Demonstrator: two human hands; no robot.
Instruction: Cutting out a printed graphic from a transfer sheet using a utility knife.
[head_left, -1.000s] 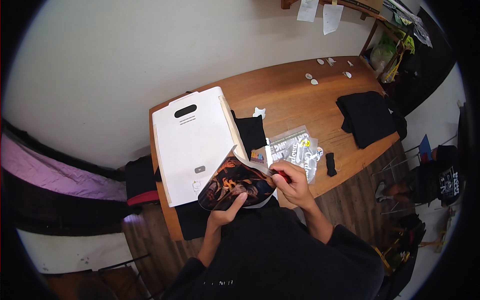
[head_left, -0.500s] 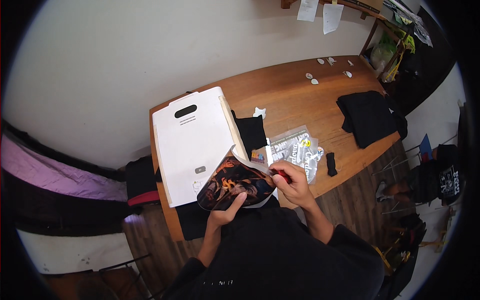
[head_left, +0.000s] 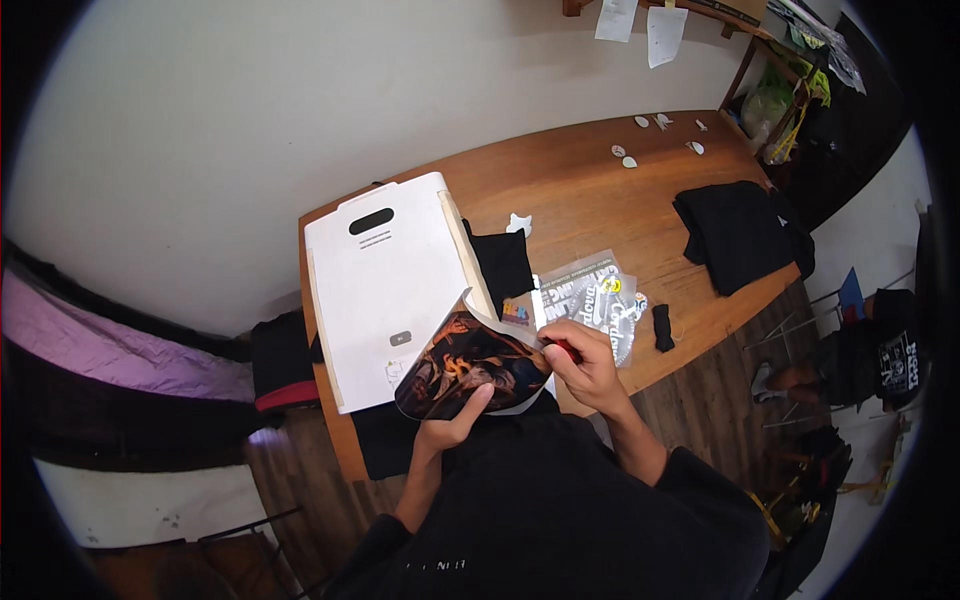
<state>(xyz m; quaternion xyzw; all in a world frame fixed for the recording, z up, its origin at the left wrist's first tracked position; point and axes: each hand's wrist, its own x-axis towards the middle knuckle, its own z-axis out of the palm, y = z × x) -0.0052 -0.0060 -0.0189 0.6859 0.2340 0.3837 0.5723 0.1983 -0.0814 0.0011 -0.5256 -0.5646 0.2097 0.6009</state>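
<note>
A large white flat rectangular board with a dark handle slot (head_left: 385, 285) lies on the brown wooden table (head_left: 570, 185) and serves as the landmark here. At the board's near right corner, the person holds a curling printed sheet with a dark orange-and-black picture (head_left: 465, 365), which bows upward over the table edge. The left hand (head_left: 452, 425) comes up from below the board, forearm raised, its thumb pressed on the sheet's lower face and its fingers closed under it, so it grips the sheet. The right hand (head_left: 585, 365), just right of the sheet, is curled tight with the knuckles up, pinching a small red-handled tool (head_left: 563, 349) against the sheet's right edge. Further right of the board lie glossy clear printed film sheets (head_left: 600, 300) and a small black strip (head_left: 662, 327). A folded black garment (head_left: 735, 230) sits well to the right of the board.
</note>
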